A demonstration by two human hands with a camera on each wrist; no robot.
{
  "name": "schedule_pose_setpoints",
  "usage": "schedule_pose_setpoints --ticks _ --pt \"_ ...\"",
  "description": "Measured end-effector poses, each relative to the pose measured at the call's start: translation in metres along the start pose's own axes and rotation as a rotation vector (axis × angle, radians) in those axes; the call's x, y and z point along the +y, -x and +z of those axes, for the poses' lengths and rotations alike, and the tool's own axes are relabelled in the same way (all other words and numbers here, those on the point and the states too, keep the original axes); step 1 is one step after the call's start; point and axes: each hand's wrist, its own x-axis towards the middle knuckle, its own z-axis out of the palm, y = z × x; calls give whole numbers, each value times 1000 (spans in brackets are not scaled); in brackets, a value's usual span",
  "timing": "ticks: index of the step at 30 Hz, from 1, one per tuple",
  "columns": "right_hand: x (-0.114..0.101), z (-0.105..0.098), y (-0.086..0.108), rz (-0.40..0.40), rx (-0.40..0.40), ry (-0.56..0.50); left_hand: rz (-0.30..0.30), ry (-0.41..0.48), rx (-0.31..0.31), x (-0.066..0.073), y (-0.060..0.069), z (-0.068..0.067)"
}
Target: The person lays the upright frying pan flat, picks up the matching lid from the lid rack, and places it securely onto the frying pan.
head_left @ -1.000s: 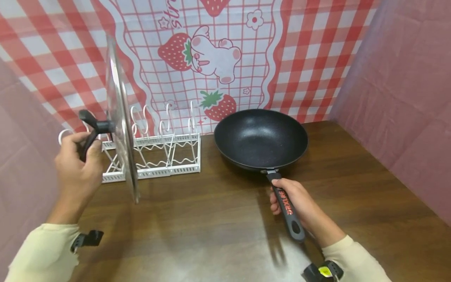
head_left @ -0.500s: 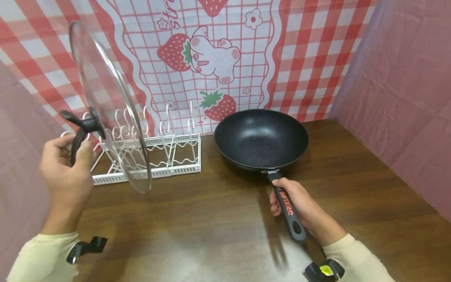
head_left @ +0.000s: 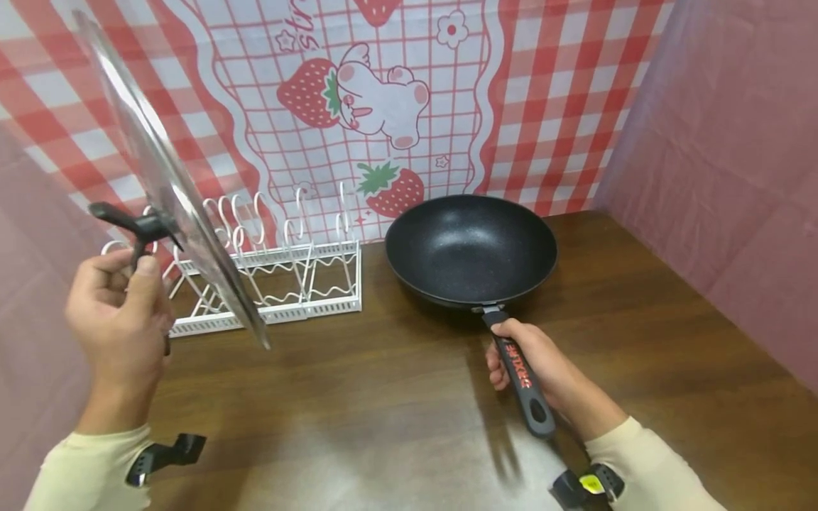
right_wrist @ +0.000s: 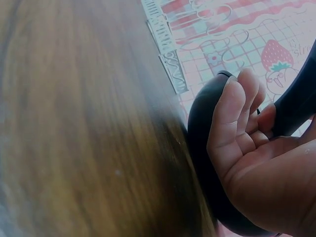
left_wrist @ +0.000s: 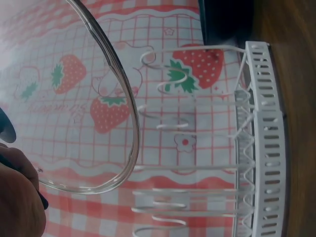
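My left hand (head_left: 118,312) holds a glass pot lid (head_left: 182,195) by its black forked handle (head_left: 139,224), at the left of the head view. The lid stands nearly edge-on, its top leaning left, in front of a white wire rack (head_left: 307,310). In the left wrist view the lid's steel rim (left_wrist: 129,94) curves past the rack's hoops. On the right, a black wok (head_left: 469,248) sits on the table, and my right hand (head_left: 543,365) grips its long handle (head_left: 525,390). The right wrist view shows curled fingers (right_wrist: 227,113) against the wok's dark side (right_wrist: 200,116).
The wooden table (head_left: 358,404) spans the foreground. Behind it hangs a red checked cloth (head_left: 562,99) with strawberries, and pink cloth walls (head_left: 735,163) close off both sides. The rack's upright hoops (head_left: 303,213) rise between the lid and the wok.
My left hand has shifted left with the lid. The lid's top has swung left, turning from near upright to a slant. My right hand and the wok stay in place.
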Motion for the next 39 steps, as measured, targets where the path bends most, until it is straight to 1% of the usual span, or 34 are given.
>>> schedule_pose_setpoints --ticks 3,5,7,10,11,14,16,19,22,28,32,35,39 --pt "-1 -1 0 4 -12 -2 -29 -40 -17 2 3 4" --pt "-1 -1 0 7 -17 -1 -38 -65 -25 3 6 7" --pt "-1 -1 0 12 -16 0 -32 -96 -40 2 8 11" --pt "0 -1 -1 20 -15 9 -48 -120 -56 0 11 16" --pt "0 0 -1 23 -16 11 -64 -121 -61 -1 12 17" --pt "1 2 -2 30 -26 14 -88 -129 -60 -3 15 20" --pt "1 3 -2 31 -31 15 -70 -140 -57 -5 17 22" --pt "0 4 -2 33 -35 13 -33 -102 -51 -9 18 28" --pt "0 4 -2 34 -36 10 -19 -62 -48 -12 18 33" --pt "-1 2 -2 16 -26 20 -24 -66 -72 -17 19 48" --pt "-3 1 0 3 -10 22 -8 -68 -50 -21 19 62" --pt "-2 2 1 2 -2 13 -20 -45 -23 -24 18 69" --pt "-2 3 2 0 4 4 -52 23 -6 -27 18 75"
